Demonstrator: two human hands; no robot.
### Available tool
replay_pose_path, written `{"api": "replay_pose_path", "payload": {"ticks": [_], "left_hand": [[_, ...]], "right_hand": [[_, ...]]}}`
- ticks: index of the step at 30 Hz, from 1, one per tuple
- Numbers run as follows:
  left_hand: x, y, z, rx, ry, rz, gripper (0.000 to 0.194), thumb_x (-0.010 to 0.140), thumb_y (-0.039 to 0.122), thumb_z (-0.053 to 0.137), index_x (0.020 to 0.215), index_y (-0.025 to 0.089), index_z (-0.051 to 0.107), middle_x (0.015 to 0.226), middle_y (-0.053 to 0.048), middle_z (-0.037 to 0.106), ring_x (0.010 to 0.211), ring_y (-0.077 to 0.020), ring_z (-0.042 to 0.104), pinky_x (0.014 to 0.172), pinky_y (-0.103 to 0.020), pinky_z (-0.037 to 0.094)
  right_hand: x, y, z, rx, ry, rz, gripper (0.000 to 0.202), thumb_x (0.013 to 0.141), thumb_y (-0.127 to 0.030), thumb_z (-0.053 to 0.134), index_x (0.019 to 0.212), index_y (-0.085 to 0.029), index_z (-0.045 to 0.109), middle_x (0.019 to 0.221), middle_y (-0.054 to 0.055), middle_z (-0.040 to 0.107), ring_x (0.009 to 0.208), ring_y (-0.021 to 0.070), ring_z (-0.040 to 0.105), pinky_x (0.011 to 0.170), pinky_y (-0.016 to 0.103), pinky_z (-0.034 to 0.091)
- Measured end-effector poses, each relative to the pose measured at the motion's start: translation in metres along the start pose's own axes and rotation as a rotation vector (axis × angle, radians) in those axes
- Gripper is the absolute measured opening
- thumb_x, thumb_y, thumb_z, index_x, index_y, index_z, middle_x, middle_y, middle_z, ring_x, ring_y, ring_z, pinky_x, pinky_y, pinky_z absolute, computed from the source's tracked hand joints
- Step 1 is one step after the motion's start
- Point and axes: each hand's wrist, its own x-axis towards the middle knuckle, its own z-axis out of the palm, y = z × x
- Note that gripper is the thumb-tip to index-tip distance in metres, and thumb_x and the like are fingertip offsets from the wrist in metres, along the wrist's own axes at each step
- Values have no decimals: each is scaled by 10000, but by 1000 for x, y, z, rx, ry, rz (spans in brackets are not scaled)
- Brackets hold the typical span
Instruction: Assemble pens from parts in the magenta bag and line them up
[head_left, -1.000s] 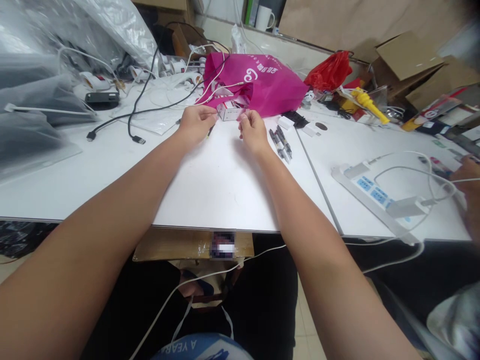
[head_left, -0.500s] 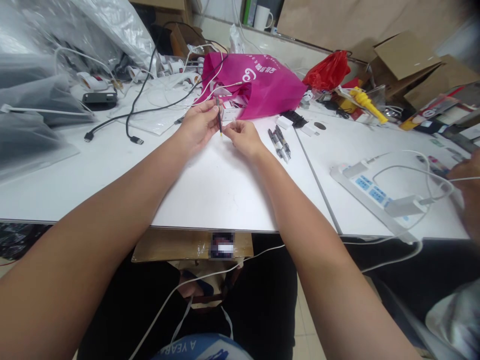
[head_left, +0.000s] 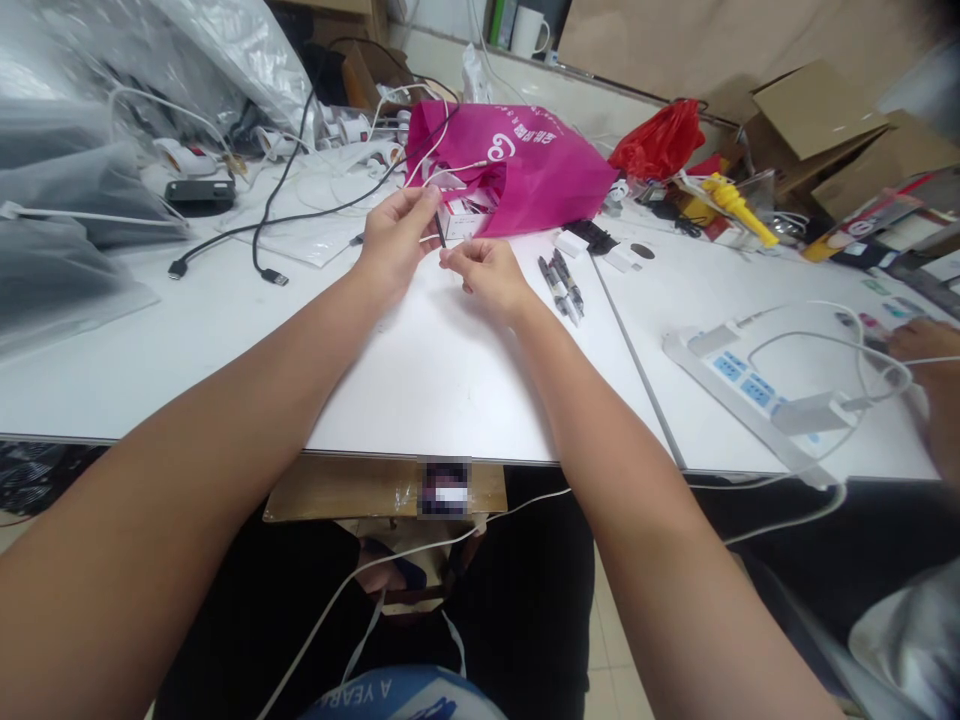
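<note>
In the head view, a thin black pen refill [head_left: 441,230] stands slanted between my two hands, above the white table. My left hand [head_left: 401,228] pinches its upper part between thumb and fingers. The fingertips of my right hand [head_left: 486,272] are closed around its lower end and hide the tip. Just right of my right hand lie several dark and clear pens [head_left: 560,285], side by side. Behind the hands a magenta bag [head_left: 551,175] lies with its mouth facing me, and a small white box [head_left: 465,220] shows in the opening.
Black cables [head_left: 271,215] and clear plastic bags [head_left: 67,210] cover the left side. On the right are a white power strip [head_left: 739,385] with plugs, a yellow tool [head_left: 739,210], a red bag [head_left: 660,140] and open cardboard boxes [head_left: 814,110]. Another person's hand [head_left: 926,340] is at the right edge.
My right fingers have closed over the refill's lower end, covering the yellowish tip that showed before. My left thumb has shifted slightly up along the refill.
</note>
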Motion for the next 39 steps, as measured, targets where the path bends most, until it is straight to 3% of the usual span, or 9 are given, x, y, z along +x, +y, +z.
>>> {"api": "replay_pose_path", "payload": {"ticks": [4, 11, 17, 21, 26, 29, 34, 39], "left_hand": [[4, -1, -2, 90, 40, 48, 288, 1048, 291, 918, 831, 285, 729, 778, 7, 741, 887, -193, 785, 786, -289, 616], [7, 5, -7, 180, 51, 26, 306, 979, 524, 960, 845, 366, 735, 771, 12, 775, 1166, -250, 796, 875, -377, 639], [2, 4, -10, 228, 40, 45, 134, 1036, 415, 873, 1077, 384, 748, 940, 55, 851, 1371, -249, 719, 1134, -423, 608], [2, 9, -11, 59, 47, 54, 201, 1016, 239, 851, 969, 370, 707, 1016, 103, 853, 1291, -210, 720, 1177, -377, 583], [10, 28, -14, -126, 115, 18, 275, 1181, 108, 713, 1008, 303, 625, 913, 136, 803, 1345, -97, 652, 1214, -271, 526], [5, 39, -10, -236, 157, 8, 331, 1239, 34, 611, 1002, 266, 600, 861, 141, 768, 1180, -38, 662, 1148, -200, 532], [-5, 43, 0, -308, 159, 64, 385, 1232, -56, 578, 945, 199, 610, 805, 114, 719, 822, 16, 625, 860, -124, 561], [-2, 43, 0, -308, 210, 71, 363, 1231, -48, 589, 970, 205, 583, 882, 90, 697, 881, 20, 632, 861, -101, 546]], "right_hand": [[-1, 0, 1, -14, -20, -37, 286, 1065, -336, 815, 859, -197, 675, 709, -51, 460, 697, 124, 415, 667, 284, 393], [-2, -3, 4, -56, 1, -114, 334, 1053, -353, 831, 837, -217, 616, 725, -52, 424, 729, 132, 377, 679, 288, 370], [-10, -15, 5, -62, 4, -99, 336, 1073, -318, 797, 817, -220, 602, 732, -41, 426, 729, 138, 368, 667, 288, 357], [-11, -18, 8, -48, -2, -59, 399, 1083, -473, 809, 847, -229, 599, 744, -39, 416, 725, 141, 384, 649, 275, 369], [-7, -10, 13, -12, -39, -44, 517, 1129, -727, 646, 974, -235, 625, 797, -29, 455, 736, 140, 431, 658, 241, 410], [-9, -8, 15, 5, -84, -72, 498, 1174, -717, 553, 1060, -240, 640, 847, -22, 490, 751, 133, 464, 692, 232, 440], [-14, -12, 17, 7, -152, -82, 427, 1228, -607, 500, 1088, -231, 648, 893, -17, 502, 747, 113, 460, 697, 218, 439], [-18, -18, 18, 14, -184, -20, 518, 1155, -732, 584, 1019, -233, 612, 862, -26, 465, 716, 115, 407, 647, 225, 413]]}}
